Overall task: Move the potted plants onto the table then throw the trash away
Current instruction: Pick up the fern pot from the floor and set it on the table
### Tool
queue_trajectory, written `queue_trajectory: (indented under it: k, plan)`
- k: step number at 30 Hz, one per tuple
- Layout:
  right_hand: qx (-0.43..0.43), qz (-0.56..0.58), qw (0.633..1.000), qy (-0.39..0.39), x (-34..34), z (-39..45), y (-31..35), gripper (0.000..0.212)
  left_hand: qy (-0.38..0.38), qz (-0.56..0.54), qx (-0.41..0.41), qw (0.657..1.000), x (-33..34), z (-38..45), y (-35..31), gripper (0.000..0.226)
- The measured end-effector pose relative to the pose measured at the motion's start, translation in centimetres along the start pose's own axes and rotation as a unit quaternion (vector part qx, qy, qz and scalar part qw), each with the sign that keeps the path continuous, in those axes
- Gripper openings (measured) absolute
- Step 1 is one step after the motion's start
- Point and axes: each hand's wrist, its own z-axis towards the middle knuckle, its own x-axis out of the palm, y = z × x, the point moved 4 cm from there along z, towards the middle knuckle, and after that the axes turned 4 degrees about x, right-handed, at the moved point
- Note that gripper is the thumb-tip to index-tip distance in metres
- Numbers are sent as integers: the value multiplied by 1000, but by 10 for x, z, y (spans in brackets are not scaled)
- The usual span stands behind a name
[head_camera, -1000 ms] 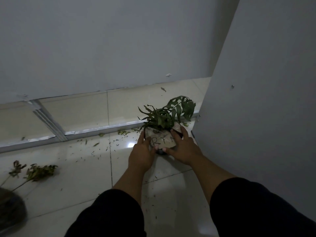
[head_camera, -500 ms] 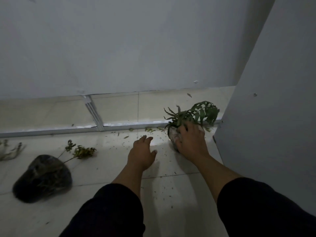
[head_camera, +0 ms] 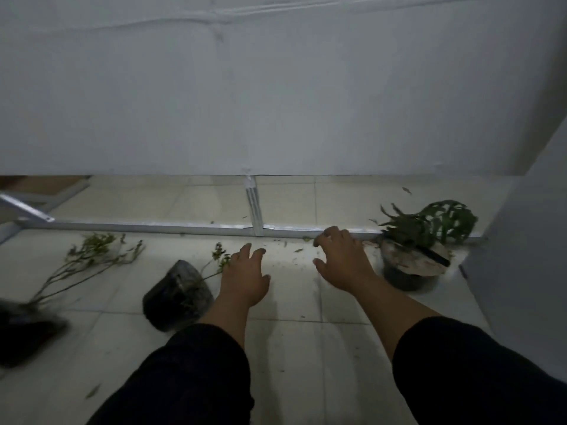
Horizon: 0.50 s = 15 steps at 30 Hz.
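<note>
A leafy green potted plant (head_camera: 412,262) stands on the tiled floor at the right, by the wall corner, its pot wrapped in pale paper. A dark pot (head_camera: 178,294) lies tipped on its side left of centre, thin stems trailing from it. Another dark pot (head_camera: 27,332) with long twigs lies blurred at the far left. My left hand (head_camera: 245,274) hovers open just right of the tipped pot. My right hand (head_camera: 343,259) is open, fingers spread, a short way left of the leafy plant and not touching it.
A metal rail (head_camera: 184,227) runs across the floor under a white panel (head_camera: 276,102). A white wall (head_camera: 537,240) closes the right side. Loose leaf bits (head_camera: 294,250) are scattered on the tiles between my hands.
My right hand let go of the leafy plant, which now stands on the floor. Both hands and the view shifted left, bringing the tipped pots into sight.
</note>
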Motion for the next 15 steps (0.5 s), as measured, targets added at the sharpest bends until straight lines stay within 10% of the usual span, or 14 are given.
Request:
queue_trajectory:
  k: [15]
  plan:
    - [28,104,978,178,145,13,194,58,119,-36,-142,982,-5,1,178,58]
